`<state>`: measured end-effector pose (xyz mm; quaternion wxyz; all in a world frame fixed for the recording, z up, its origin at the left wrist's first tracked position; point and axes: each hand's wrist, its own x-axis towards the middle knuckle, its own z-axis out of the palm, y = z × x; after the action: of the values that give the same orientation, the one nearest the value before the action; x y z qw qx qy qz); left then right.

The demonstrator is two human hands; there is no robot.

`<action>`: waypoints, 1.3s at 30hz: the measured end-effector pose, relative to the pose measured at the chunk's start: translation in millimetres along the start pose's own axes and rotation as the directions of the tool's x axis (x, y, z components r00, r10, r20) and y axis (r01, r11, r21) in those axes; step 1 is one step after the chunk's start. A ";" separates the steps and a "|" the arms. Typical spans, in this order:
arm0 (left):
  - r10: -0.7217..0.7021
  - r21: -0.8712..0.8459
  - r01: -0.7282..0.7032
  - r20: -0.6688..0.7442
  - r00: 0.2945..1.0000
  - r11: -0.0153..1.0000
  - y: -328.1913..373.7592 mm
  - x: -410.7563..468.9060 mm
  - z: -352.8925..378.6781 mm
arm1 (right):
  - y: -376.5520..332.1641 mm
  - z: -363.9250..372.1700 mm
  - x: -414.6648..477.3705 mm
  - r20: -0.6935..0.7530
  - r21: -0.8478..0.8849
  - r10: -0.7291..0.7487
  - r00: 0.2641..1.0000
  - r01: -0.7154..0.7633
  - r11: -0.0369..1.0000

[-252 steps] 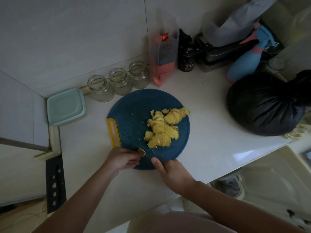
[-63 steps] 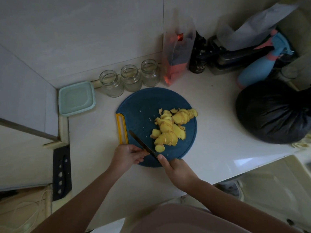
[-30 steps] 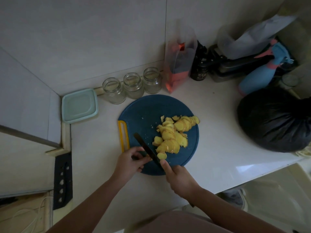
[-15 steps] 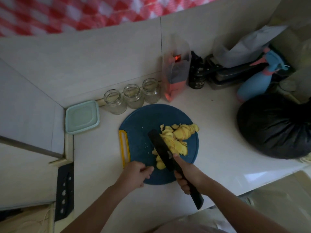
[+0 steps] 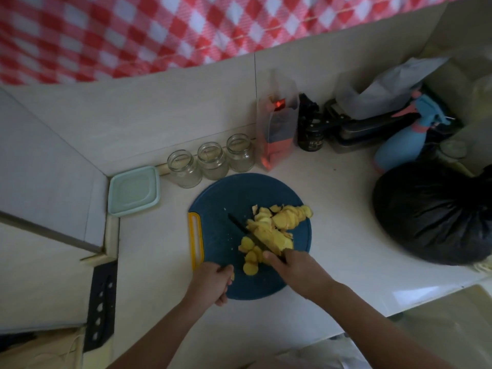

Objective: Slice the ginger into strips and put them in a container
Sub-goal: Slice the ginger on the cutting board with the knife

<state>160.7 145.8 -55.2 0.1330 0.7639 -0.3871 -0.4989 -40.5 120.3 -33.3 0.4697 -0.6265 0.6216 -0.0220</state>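
Yellow ginger slices [image 5: 277,230] lie in a heap on the round dark blue cutting board [image 5: 229,198], which has a yellow handle [image 5: 195,241] on its left. My right hand [image 5: 295,270] grips a black knife [image 5: 249,234] whose blade lies against the left side of the heap. My left hand [image 5: 213,283] sits curled at the board's near left edge, pinching a small ginger piece [image 5: 232,276]. A pale green square container [image 5: 134,190] sits at the far left of the counter.
Three glass jars [image 5: 210,161] stand behind the board by the wall. A clear bag with red contents [image 5: 277,129], a dark bottle [image 5: 310,129], a blue spray bottle [image 5: 404,137] and a black plastic bag [image 5: 436,214] crowd the right. A black knife sheath [image 5: 102,304] lies at the left.
My right hand has swung the knife from beside the heap's near end into its left side. My left hand has drawn back to the board's edge. The view has tilted up.
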 end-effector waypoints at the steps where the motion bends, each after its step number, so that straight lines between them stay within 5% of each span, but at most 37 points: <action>1: 0.011 -0.007 -0.011 -0.034 0.999 1.000 -1.2 -0.3 -1.4 | 1.5 2.2 0.4 -0.039 -0.100 -0.043 0.998 0.039 0.994; 6: 0.050 -0.007 -0.052 -0.139 0.989 0.999 -5.9 4.6 -9.3 | 5.1 7.6 -1.6 -0.117 -0.299 -0.230 0.966 0.187 0.936; 10: 0.027 -0.081 -0.031 -0.047 0.999 0.996 -6.3 4.3 -5.6 | 9.8 10.9 -1.4 -0.063 -0.402 -0.395 0.916 0.339 0.851; 14: 0.042 -0.103 -0.039 0.027 0.999 0.994 -6.9 4.1 -9.1 | 7.2 10.8 -0.5 0.013 -0.444 -0.372 0.928 0.339 0.829; 23: -0.028 -0.053 0.036 0.144 0.989 0.998 -6.7 7.4 -18.0 | 2.0 13.0 7.2 0.060 -0.219 -0.203 0.977 0.211 0.953; 34: -0.051 -0.049 0.062 0.196 0.979 0.997 -7.1 7.4 -23.1 | -0.2 9.8 4.2 -0.027 0.148 -0.149 0.989 0.151 0.977; 39: -0.014 -0.031 0.020 0.202 0.979 0.999 -7.6 6.2 -26.4 | -8.5 14.6 -0.6 -0.103 0.086 -0.209 0.972 0.218 0.972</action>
<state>188.3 141.5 -51.5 0.1013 0.7104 -0.3839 -0.5811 -25.3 127.1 -35.8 0.4648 -0.6646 0.5700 -0.1316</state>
